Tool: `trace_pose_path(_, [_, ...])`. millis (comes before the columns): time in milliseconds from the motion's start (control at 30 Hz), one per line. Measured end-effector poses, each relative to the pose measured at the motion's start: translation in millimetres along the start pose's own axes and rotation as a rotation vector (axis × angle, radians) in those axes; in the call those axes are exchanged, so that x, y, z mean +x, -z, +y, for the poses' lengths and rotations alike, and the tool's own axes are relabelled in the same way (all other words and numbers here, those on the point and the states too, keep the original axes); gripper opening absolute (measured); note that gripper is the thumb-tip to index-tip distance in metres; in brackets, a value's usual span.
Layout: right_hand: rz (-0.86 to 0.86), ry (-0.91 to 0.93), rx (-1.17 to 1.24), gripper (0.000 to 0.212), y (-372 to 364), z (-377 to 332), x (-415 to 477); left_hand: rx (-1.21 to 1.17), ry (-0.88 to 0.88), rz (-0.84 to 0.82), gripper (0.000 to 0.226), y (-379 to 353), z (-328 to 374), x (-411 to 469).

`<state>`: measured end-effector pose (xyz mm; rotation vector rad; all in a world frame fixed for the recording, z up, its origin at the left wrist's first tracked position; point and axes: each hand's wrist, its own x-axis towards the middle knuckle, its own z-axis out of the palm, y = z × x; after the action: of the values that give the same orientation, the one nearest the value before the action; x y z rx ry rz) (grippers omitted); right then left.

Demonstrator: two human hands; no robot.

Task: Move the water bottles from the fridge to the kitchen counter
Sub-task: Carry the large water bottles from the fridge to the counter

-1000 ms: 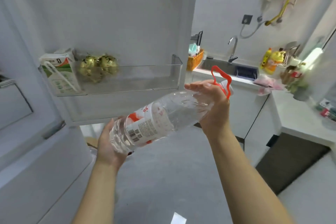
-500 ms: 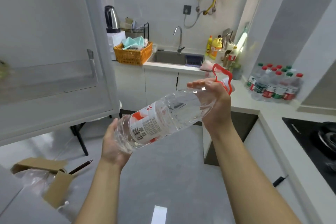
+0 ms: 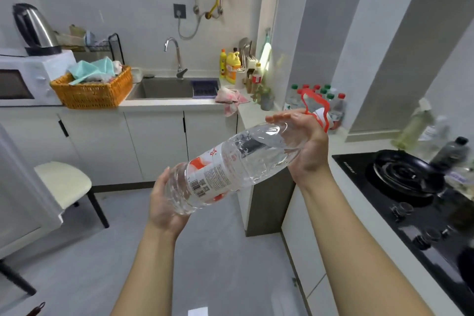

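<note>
A large clear water bottle (image 3: 230, 164) with a red and white label and a red carry handle lies tilted across the middle of the head view, neck up to the right. My left hand (image 3: 164, 208) cups its base from below. My right hand (image 3: 305, 143) wraps round its shoulder near the neck. Several small water bottles (image 3: 320, 96) with red and green caps stand in the corner of the kitchen counter (image 3: 256, 113), behind my right hand.
A sink (image 3: 166, 88) with a tap, an orange basket (image 3: 92, 91), a microwave (image 3: 25, 77) and a kettle line the back counter. A black gas hob (image 3: 410, 182) lies at the right. A white stool (image 3: 64, 185) stands on the floor at the left.
The view has swung right, away from the fridge door toward the counter and hob. Both hands keep the same hold on the large bottle, now nearer the counter corner.
</note>
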<state>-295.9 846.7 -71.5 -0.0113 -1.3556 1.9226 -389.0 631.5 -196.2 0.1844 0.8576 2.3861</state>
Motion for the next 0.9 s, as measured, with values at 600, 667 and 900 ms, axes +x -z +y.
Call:
trace_pose_path(600, [0.245, -0.034, 0.013, 0.023, 66, 62, 138, 0.098, 0.185, -0.057, 0.071, -23, -15, 206])
trace_pose_path(667, [0.264, -0.025, -0.003, 0.023, 78, 64, 147, 0.105, 0.185, -0.071, 0.067, -28, -24, 218])
trace_pose_path(900, [0.239, -0.050, 0.002, 0.022, 134, 73, 196, 0.064, 0.197, 0.000, 0.098, -52, -66, 264])
